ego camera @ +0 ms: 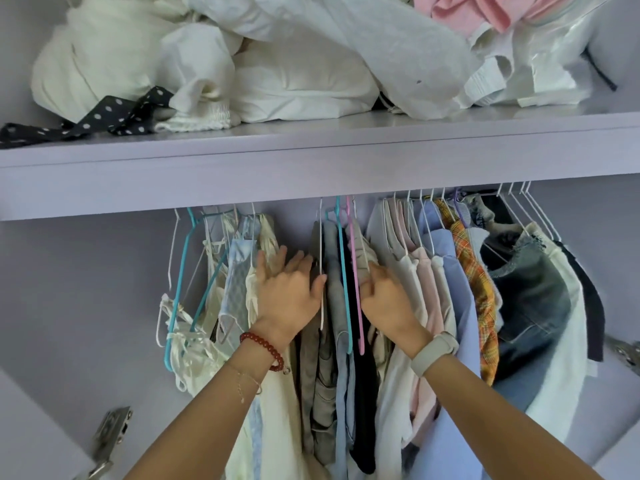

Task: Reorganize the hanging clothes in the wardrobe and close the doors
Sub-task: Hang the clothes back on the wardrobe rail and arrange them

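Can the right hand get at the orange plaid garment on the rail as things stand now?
Probably yes: the right hand rests a few garments left of the orange plaid garment, whose front edge hangs exposed, with nothing in front.

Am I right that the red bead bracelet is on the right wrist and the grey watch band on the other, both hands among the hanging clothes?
Not quite. In the head view the red bead bracelet sits on the left wrist; the grey watch band is on the right. Both hands are among the hanging clothes.

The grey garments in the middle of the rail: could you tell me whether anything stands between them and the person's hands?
Nothing visible does: the left hand and right hand already touch the grey garments from either side.
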`<action>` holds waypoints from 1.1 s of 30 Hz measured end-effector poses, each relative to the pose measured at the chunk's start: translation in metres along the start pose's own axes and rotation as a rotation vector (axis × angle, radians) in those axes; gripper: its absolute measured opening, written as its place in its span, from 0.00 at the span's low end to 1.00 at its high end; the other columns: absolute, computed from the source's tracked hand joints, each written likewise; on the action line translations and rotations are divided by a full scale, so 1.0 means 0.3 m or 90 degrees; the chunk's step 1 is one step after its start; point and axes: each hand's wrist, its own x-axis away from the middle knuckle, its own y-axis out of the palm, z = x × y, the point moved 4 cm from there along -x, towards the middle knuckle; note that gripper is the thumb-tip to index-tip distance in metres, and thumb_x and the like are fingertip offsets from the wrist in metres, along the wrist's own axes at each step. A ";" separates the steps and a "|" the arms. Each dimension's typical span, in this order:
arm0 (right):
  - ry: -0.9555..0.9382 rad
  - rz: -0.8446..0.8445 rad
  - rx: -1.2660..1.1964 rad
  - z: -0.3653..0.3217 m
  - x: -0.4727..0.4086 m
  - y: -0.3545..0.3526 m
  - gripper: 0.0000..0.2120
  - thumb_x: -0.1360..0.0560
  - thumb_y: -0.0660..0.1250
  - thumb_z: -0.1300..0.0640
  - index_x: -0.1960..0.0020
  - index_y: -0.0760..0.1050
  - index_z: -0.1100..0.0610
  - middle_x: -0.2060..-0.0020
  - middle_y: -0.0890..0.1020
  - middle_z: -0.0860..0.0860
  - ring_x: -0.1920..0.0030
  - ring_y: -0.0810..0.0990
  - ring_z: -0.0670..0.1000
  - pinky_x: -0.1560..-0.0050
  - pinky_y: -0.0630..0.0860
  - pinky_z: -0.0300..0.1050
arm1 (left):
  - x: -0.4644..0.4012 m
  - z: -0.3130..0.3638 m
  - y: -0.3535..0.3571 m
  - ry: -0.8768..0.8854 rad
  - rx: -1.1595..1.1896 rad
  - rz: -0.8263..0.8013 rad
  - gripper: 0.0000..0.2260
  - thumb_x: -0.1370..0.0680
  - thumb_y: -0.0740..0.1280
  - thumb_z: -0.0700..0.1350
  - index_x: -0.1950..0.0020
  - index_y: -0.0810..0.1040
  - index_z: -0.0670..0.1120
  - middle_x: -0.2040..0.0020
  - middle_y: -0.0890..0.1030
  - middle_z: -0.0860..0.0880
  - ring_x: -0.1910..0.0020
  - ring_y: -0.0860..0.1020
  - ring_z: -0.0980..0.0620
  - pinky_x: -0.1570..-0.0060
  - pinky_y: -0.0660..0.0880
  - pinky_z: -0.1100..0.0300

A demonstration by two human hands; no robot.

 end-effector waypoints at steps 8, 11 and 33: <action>-0.247 0.110 0.135 -0.206 0.028 0.090 0.22 0.24 0.59 0.57 0.32 0.66 0.64 0.34 0.68 0.62 0.31 0.63 0.60 0.29 0.56 0.58 | 0.022 -0.327 -0.004 -0.294 0.228 -0.055 0.27 0.21 0.58 0.52 0.27 0.56 0.42 0.28 0.62 0.39 0.29 0.60 0.38 0.32 0.57 0.45; -0.249 0.035 0.194 -0.220 0.026 0.166 0.25 0.22 0.55 0.55 0.27 0.57 0.60 0.28 0.59 0.59 0.27 0.54 0.56 0.27 0.46 0.54 | 0.039 -0.337 0.008 -0.285 0.358 -0.020 0.18 0.19 0.56 0.45 0.29 0.62 0.42 0.39 0.75 0.35 0.41 0.73 0.35 0.45 0.70 0.53; 0.161 0.140 0.262 0.279 -0.007 -0.217 0.41 0.32 0.50 0.27 0.26 0.44 0.45 0.25 0.47 0.55 0.27 0.46 0.63 0.34 0.50 0.71 | -0.032 0.297 0.090 0.054 0.060 -0.027 0.26 0.21 0.53 0.54 0.25 0.52 0.51 0.23 0.47 0.48 0.25 0.41 0.43 0.33 0.39 0.34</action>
